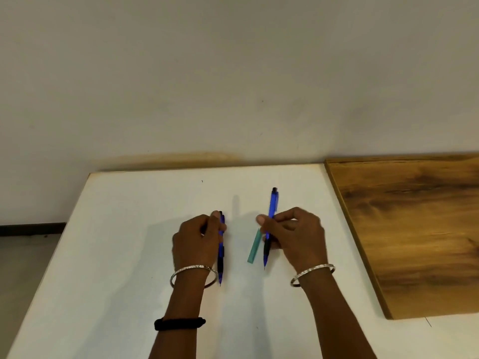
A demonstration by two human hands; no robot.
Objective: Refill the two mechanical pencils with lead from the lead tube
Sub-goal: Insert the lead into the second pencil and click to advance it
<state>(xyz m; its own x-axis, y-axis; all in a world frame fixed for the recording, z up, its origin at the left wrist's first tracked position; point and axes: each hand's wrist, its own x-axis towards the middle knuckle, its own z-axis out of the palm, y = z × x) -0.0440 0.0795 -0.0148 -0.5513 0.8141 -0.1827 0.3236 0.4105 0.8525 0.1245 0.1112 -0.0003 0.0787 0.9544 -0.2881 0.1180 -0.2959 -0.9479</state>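
Here the two blue mechanical pencils are held above the white counter (124, 255), one in each hand, both with their tips pointing back toward the person. The left pencil (221, 257) runs along the inner side of the left hand (197, 239), whose fingers are curled round the barrel with the thumb up by the pencil's far end. The right pencil (272, 203) is pinched between the thumb and curled fingers of the right hand (295, 237), and its capped end sticks out well beyond the fingers. The teal lead tube (254, 248) lies slanted just beside that pencil, its upper end tucked under the right thumb; whether it is gripped or resting on the counter I cannot tell. Each wrist carries a silver bangle (193, 272), and a black band (178, 323) circles the left forearm. A wooden board (414, 229) lies on the counter to the right, against the pale wall (233, 73).
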